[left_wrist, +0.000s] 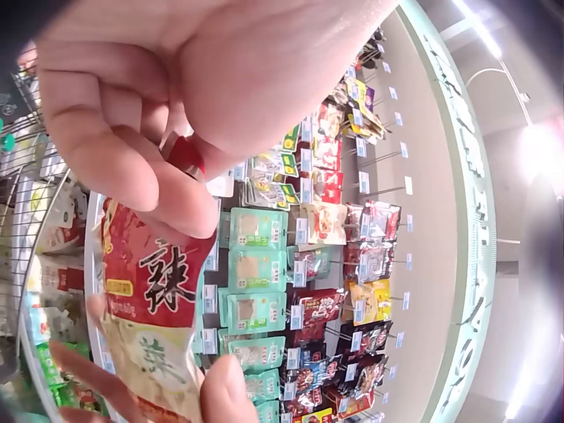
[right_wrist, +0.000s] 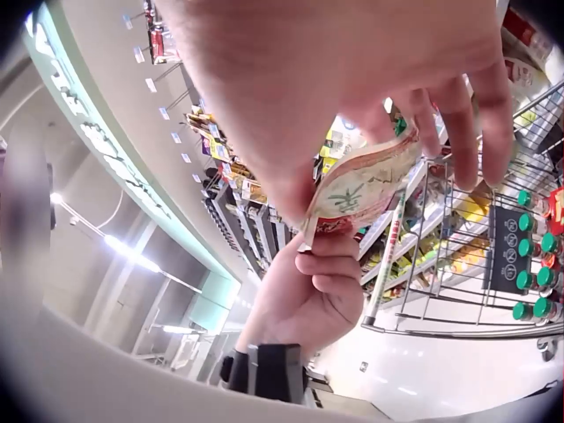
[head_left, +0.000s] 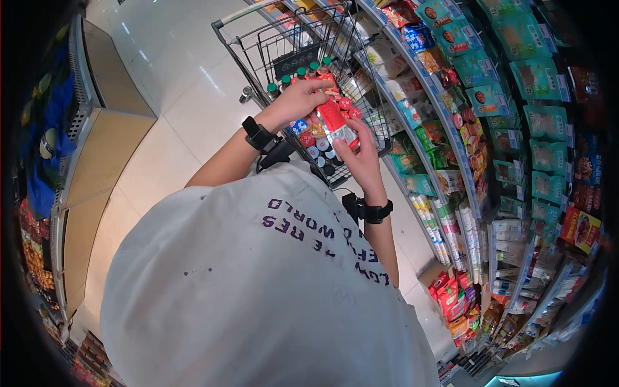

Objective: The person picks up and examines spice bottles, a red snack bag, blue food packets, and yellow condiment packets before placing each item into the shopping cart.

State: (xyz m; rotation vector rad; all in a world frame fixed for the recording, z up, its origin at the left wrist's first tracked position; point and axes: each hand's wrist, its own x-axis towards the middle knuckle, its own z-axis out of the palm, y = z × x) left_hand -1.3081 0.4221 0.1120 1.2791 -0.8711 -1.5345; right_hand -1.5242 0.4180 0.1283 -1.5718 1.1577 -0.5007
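Between both hands is a red and cream snack packet [head_left: 332, 119] with large Chinese characters on it, held above the shopping cart. My left hand [head_left: 295, 104] pinches one end of the packet between thumb and curled fingers, as the left wrist view shows [left_wrist: 145, 282]. At the opposite end, my right hand [head_left: 362, 158] grips the packet with the thumb on one side and the fingers on the other. In the right wrist view the packet [right_wrist: 366, 189] is bowed between the two hands. Each wrist wears a black strap.
The wire cart [head_left: 240, 53] ahead holds green-capped bottles [head_left: 314, 66], red-topped containers [head_left: 345, 103] and several dark round lids. Shelves along the right carry hanging teal snack bags [head_left: 535, 84]. A produce stand [head_left: 113, 155] lines the left, with pale tiled floor [head_left: 145, 39] between.
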